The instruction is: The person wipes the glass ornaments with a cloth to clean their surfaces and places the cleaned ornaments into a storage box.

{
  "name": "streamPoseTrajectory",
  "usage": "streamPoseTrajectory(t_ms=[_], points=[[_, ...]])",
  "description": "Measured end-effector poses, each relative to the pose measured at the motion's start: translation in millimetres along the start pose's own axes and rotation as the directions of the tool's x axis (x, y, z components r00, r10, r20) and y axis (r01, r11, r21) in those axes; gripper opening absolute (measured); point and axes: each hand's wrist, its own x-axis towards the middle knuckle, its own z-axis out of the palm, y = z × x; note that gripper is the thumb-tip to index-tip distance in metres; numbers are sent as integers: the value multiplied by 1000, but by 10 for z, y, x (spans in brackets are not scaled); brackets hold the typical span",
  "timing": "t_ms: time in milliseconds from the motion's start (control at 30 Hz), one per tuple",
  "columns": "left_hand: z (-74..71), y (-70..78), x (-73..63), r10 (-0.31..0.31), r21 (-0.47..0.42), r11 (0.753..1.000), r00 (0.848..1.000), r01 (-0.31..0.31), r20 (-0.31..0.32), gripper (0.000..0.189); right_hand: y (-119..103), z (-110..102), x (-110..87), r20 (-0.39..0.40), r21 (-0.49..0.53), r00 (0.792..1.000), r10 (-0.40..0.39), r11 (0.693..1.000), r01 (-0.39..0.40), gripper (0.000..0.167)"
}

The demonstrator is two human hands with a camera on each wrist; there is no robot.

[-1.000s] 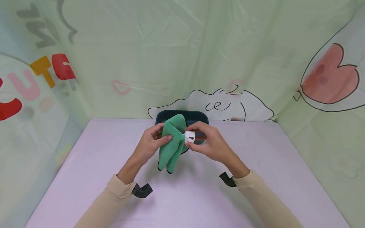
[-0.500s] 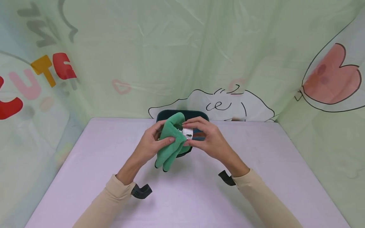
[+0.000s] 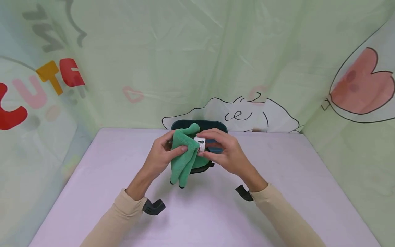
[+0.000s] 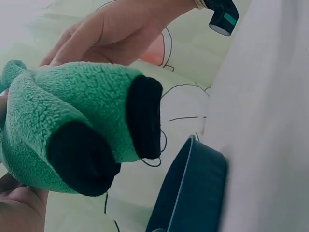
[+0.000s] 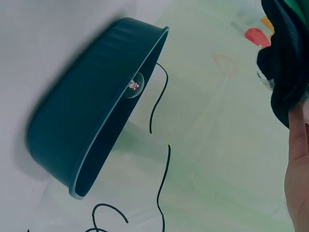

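My left hand [image 3: 158, 152] grips a small green fleece garment [image 3: 183, 149], its thumb across the front and the other fingers behind. Two short tubes with black cuffs [image 4: 145, 116] hang from the garment, looking like legs or sleeves. My right hand [image 3: 229, 151] pinches a white label [image 3: 201, 142] with black print at the garment's right side, between thumb and fingers. A black-trimmed edge [image 3: 200, 169] of the cloth hangs below that hand. In the right wrist view, black trim [image 5: 289, 63] and part of the right hand [image 5: 299, 179] show at the right edge.
A dark teal basin [image 3: 220, 129] stands behind the hands against the back curtain. At its rim in the right wrist view shows a clear round ball [image 5: 135, 85] with a small red and white figure. A pale lilac tabletop [image 3: 197, 212] lies below; printed curtains [image 3: 166, 51] enclose it.
The right hand has shifted slightly left with the white label, which now tilts differently. The garment has turned a little, and more of its black-trimmed edge shows at lower right.
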Motion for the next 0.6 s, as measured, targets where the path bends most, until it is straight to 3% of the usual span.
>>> streamPoseTrajectory(t_ms=[333,600], points=[[26,15,-19,115,49,992,993,-114,-6,51,-53,-72,51,46,94,984,171,980,-175,44],[62,4,6,250,24,968,967,-251,53,55,-125,-207,130,109,106,920,376,916,-386,34]])
